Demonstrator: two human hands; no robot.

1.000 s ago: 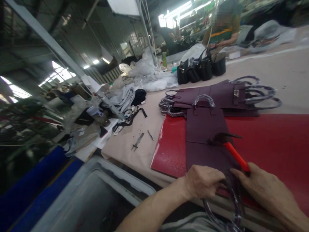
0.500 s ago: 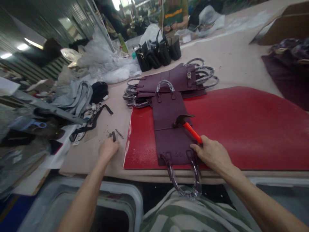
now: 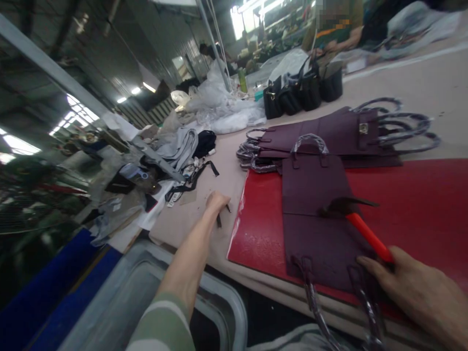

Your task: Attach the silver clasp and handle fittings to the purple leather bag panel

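My right hand [image 3: 420, 282] grips a hammer [image 3: 369, 237] by its orange-red handle. The dark hammer head is over a purple leather bag panel [image 3: 310, 185], which lies flat with plastic-wrapped handles at both ends. My right thumb is close to the panel's near right edge. My left hand [image 3: 216, 200] is low over the beige table, left of the red mat; its fingers are blurred and partly hidden. Beside it lie a thin metal tool [image 3: 228, 208] and a short dark bar [image 3: 219, 221].
The red mat [image 3: 413, 195] is under the panel. Behind it are stacked purple bag pieces [image 3: 318, 134] and several black bags [image 3: 302, 92]. Black straps [image 3: 190, 185] and clear plastic [image 3: 226, 112] are at left. A grey bin [image 3: 234, 297] stands below the table edge. Another person's hands are across the table.
My view has swung left. My left hand has reached farther forward, past the short dark bar towards the thin metal tool. My right hand still holds the hammer over the panel.
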